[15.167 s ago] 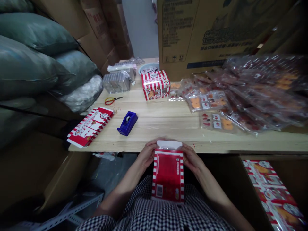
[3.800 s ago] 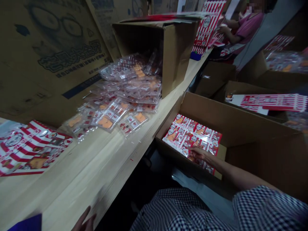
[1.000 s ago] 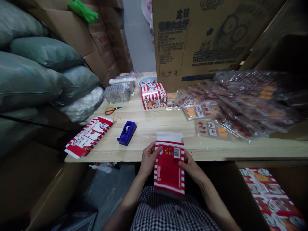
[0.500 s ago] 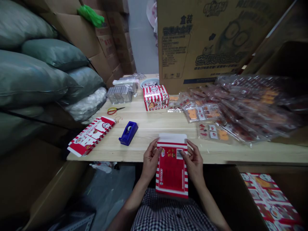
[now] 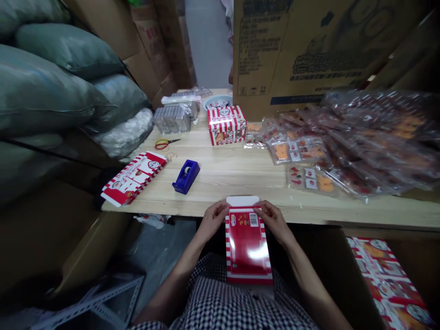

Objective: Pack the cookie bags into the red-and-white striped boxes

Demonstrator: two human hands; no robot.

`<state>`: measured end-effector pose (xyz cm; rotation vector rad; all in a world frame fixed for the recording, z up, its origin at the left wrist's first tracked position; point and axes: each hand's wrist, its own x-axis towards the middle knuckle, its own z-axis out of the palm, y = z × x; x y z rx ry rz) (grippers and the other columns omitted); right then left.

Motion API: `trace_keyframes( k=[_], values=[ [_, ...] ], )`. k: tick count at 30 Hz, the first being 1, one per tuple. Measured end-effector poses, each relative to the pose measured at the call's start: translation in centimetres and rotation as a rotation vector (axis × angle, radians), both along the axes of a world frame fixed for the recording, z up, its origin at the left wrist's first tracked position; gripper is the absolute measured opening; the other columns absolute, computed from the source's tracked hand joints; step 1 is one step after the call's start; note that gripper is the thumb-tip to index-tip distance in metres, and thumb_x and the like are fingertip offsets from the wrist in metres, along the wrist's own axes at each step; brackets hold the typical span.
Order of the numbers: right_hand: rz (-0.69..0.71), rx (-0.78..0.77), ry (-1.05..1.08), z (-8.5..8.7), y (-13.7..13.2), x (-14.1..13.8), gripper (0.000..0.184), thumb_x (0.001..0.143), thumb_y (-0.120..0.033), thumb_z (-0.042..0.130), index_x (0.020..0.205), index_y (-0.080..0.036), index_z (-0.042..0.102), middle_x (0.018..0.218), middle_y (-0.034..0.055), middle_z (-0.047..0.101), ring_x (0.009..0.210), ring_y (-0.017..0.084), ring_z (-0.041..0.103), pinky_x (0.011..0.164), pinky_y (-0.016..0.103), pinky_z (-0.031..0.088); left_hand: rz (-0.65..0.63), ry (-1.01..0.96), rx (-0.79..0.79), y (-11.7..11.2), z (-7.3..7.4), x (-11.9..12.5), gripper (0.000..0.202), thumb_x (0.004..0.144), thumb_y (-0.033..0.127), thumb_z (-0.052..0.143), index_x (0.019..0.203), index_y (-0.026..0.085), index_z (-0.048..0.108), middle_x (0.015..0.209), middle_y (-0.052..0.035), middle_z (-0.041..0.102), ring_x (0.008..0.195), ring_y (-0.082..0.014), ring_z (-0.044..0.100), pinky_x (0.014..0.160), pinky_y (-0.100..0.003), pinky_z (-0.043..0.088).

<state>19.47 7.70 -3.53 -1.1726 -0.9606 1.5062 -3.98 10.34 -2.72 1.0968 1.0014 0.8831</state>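
Note:
A red carton (image 5: 248, 247) with red-and-white striped edges and a barcode lies before my lap, below the table's front edge. Its white end flap (image 5: 242, 200) points toward the table. My left hand (image 5: 215, 218) pinches the carton's upper left corner, thumb on the printed face. At the upper right corner, my right hand (image 5: 271, 217) grips it with thumb and fingers. The fingers behind the carton are partly hidden. Beyond my left hand stands a blue tape dispenser (image 5: 186, 176) with a roll of tape in it.
Flat striped cartons (image 5: 134, 178) are stacked at the table's left. Scissors (image 5: 167, 144), a filled striped box (image 5: 227, 125) and clear plastic packs (image 5: 172, 119) stand farther back. Bagged toy pieces (image 5: 371, 142) pile up at right. A box of finished striped packages (image 5: 388, 279) sits low right.
Both hands have shifted up to the carton's top corners, near the flap's fold. The carton has tilted, so light now glares off its face. The view has dipped slightly downward.

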Motion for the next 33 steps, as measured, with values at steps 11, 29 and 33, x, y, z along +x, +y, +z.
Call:
trace_keyframes(
  k=[11, 29, 33],
  values=[
    [-0.078, -0.076, -0.06, -1.5, -0.1, 0.5, 0.027, 0.072, -0.046, 0.082, 0.073, -0.02, 0.075, 0.071, 0.0012, 0.071, 0.066, 0.018, 0.061, 0.068, 0.031, 0.047, -0.142, 0.295, 0.311, 0.8, -0.5, -0.5, 0.028, 0.092, 0.037, 0.058, 0.083, 0.017, 0.075, 0.1, -0.0093, 0.066, 0.098, -0.0222, 0.061, 0.087, -0.031, 0.045],
    [0.006, -0.33, 0.43, -2.1, 1.7, 0.4, 0.04, 0.065, -0.032, 0.086, 0.1, -0.021, 0.069, 0.092, 0.0037, 0.078, 0.079, 0.021, 0.074, 0.076, 0.033, 0.057, 0.014, -0.297, -0.369, 1.6, -1.1, 1.5, 0.033, 0.072, 0.029, 0.08, 0.103, 0.017, 0.073, 0.097, -0.0085, 0.075, 0.084, -0.0203, 0.071, 0.081, -0.032, 0.055],
    [0.009, -0.328, 0.446, -2.6, 1.8, 0.4, 0.033, 0.067, -0.029, 0.084, 0.095, -0.022, 0.069, 0.09, 0.0022, 0.078, 0.076, 0.02, 0.074, 0.072, 0.031, 0.057, 0.037, -0.284, -0.374, 1.5, -1.0, 2.4, 0.037, 0.074, 0.029, 0.078, 0.11, 0.018, 0.074, 0.099, -0.0102, 0.076, 0.084, -0.0222, 0.072, 0.077, -0.033, 0.056]
  ],
)
